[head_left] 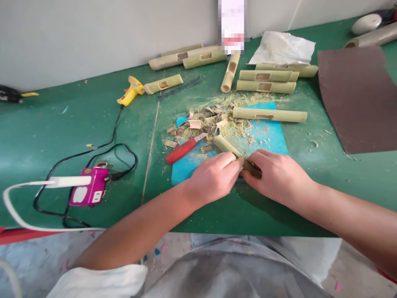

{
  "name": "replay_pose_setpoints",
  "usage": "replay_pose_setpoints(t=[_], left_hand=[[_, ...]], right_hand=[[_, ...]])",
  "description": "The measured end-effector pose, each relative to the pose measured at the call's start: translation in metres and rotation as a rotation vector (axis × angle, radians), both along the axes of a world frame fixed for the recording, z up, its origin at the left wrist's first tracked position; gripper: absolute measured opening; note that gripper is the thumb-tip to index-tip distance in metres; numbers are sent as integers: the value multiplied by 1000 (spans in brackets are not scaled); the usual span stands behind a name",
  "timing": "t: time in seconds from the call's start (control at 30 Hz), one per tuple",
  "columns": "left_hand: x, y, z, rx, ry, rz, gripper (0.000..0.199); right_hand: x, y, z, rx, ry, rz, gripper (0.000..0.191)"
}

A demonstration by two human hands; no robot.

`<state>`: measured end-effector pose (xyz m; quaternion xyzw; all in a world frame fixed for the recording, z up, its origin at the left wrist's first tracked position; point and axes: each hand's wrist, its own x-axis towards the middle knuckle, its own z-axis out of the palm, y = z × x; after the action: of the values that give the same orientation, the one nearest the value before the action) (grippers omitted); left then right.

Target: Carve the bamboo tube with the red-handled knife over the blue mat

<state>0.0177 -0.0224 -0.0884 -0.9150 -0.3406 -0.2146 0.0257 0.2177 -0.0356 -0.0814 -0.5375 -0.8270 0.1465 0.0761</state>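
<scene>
Bamboo tube (227, 145) in the head view is pale green and slender, its far end lighter and its near part darker and shadowed between the fingers. The fingers hide part of its wall, so any cut there cannot be made out.

One other tube (269, 115) with a cut opening lies across the blue sheet (269, 136), and one short tube (163, 84) lies by the single yellow glue gun (130, 92). At the back, two tubes with windows show at left, with part of another behind; one stands apart at an angle, and two with windows lie side by side at right, with more partly hidden behind them. There is one red-handled knife (186, 149), one dark blade (180, 88), one magenta power adapter (89, 187) and a heap of chips (206, 122), too many to count.

The held tube slants from the sheet toward the person, its near part between both hands. The left hand (215, 177) pinches it with bent fingers; the right hand (276, 176) closes around its near end, fingertips close to the left's.
</scene>
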Motion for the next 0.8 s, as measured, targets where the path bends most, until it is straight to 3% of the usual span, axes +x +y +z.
replay_pose_setpoints(t=[0.27, 0.5, 0.63, 0.8], left_hand=[[-2, 4, 0, -55, -41, -29, 25], [-26, 24, -5, 114, -128, 76, 18], [-33, 33, -8, 39, -218, 174, 17], [-30, 31, -9, 1, -226, 161, 18]], right_hand=[[-2, 0, 0, 21, -10, 5, 23], [3, -2, 2, 224, -91, 18, 23], [5, -1, 1, 321, -41, 95, 20], [5, -1, -1, 351, 0, 89, 15]])
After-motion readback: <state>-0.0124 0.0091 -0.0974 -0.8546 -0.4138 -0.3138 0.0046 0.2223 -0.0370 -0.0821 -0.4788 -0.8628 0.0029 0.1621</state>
